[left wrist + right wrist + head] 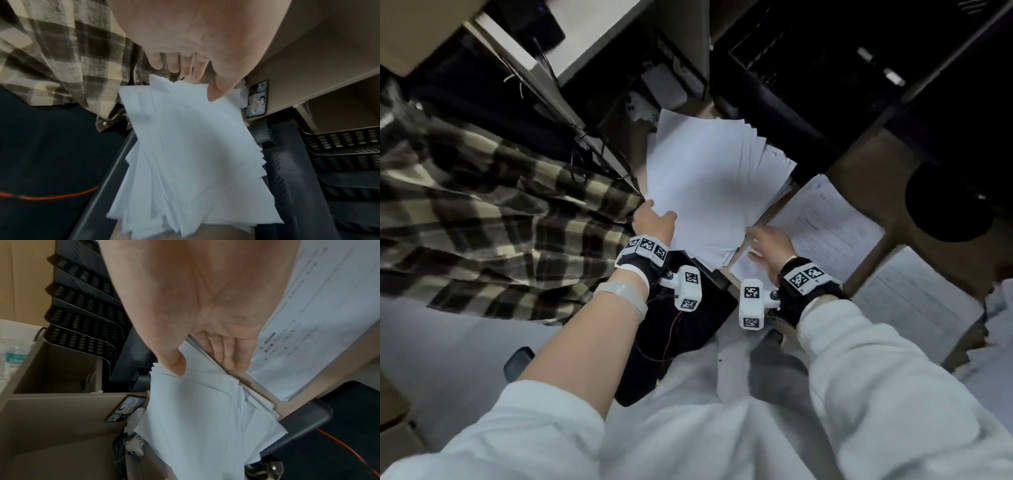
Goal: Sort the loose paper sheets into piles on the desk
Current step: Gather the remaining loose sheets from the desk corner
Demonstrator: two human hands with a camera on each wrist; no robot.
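A thick, fanned stack of blank white sheets (709,185) (195,154) (195,410) hangs over the left end of the brown desk (866,161). My left hand (655,219) (195,81) grips the stack's near left edge, thumb on top and fingers underneath. My right hand (767,243) (207,365) is at the stack's near right corner with straight fingers. Its thumb touches the top sheets and its fingers lie along the stack's edge. A pile of printed sheets (825,226) (318,321) lies on the desk just right of that hand.
Another paper pile (914,301) sits further right. Black stacked letter trays (82,313) (345,146) stand behind the stack. A plaid shirt (482,205) hangs at left. A phone (257,99) leans by the partition. A black round object (948,202) sits at far right.
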